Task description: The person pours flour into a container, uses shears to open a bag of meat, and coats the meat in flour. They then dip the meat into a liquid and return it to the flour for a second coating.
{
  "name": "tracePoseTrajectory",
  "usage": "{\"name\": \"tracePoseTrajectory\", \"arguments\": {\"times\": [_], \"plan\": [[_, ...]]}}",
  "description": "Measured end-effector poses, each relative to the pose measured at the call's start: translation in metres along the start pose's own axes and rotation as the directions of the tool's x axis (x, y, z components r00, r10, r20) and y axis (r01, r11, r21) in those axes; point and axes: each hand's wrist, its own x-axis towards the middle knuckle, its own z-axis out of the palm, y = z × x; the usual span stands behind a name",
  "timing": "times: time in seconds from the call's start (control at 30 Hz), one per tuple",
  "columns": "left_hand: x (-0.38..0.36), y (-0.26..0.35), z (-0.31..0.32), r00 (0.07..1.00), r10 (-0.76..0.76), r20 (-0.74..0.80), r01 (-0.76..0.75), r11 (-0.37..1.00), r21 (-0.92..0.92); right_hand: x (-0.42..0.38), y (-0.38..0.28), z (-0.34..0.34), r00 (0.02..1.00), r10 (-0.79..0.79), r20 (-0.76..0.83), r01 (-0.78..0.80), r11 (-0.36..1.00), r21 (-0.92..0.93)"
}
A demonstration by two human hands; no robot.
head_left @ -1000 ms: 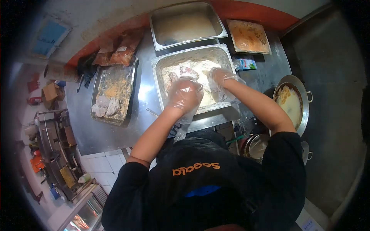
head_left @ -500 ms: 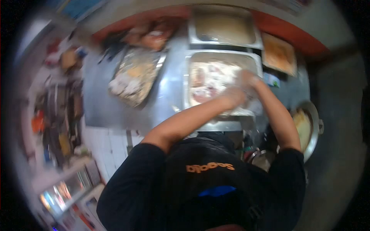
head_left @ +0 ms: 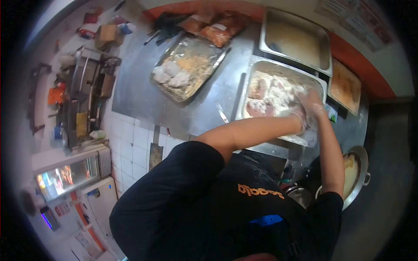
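A deep steel pan (head_left: 245, 93) holds white flour (head_left: 278, 91) and several pieces of raw meat (head_left: 260, 108) partly coated in it. Both my hands are at the right side of this pan, close together and in clear plastic gloves. My left hand (head_left: 299, 115) reaches in from the front, low over the flour. Just beyond it, my right hand (head_left: 312, 101) is near the pan's right wall. The fingers of both hands are blurred and overlapping, so I cannot make out whether anything is held.
Behind stands a second steel pan (head_left: 298, 43) with cloudy liquid. An orange-toned tray (head_left: 345, 91) sits at right, a large round pot (head_left: 362, 167) below it. To the left are a tray (head_left: 204, 78) with floured pieces, bags of reddish food (head_left: 217, 32) and a knife-like utensil (head_left: 222, 112).
My view has turned, so the table and pans appear farther right and tilted. Both hands stay together at the pan's right side. The picture is sharper now.
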Motion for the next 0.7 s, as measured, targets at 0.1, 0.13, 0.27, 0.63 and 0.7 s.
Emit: {"name": "tracePoseTrajectory", "arguments": {"times": [0.1, 0.13, 0.27, 0.63, 0.7], "plan": [[0.009, -0.018, 0.029, 0.982, 0.103, -0.159, -0.130, 0.976, -0.173, 0.005, 0.018, 0.018, 0.981, 0.192, -0.015, -0.190, 0.979, 0.076], [-0.010, -0.018, -0.008, 0.976, 0.081, -0.203, -0.107, 0.987, -0.117, 0.008, 0.036, 0.028, 0.994, 0.110, -0.025, -0.107, 0.990, 0.094], [0.012, -0.031, 0.035, 0.904, 0.119, -0.410, -0.229, 0.945, -0.232, 0.003, 0.018, 0.016, 0.994, 0.072, -0.081, -0.063, 0.993, 0.102], [-0.071, -0.042, -0.049, 0.920, 0.392, 0.028, -0.326, 0.801, -0.503, 0.000, 0.041, -0.003, 0.923, -0.018, -0.385, 0.061, 0.993, 0.099], [-0.067, -0.039, -0.041, 0.945, 0.319, 0.067, -0.234, 0.807, -0.542, -0.003, 0.044, 0.003, 0.864, -0.066, -0.499, 0.091, 0.995, 0.027]]}}
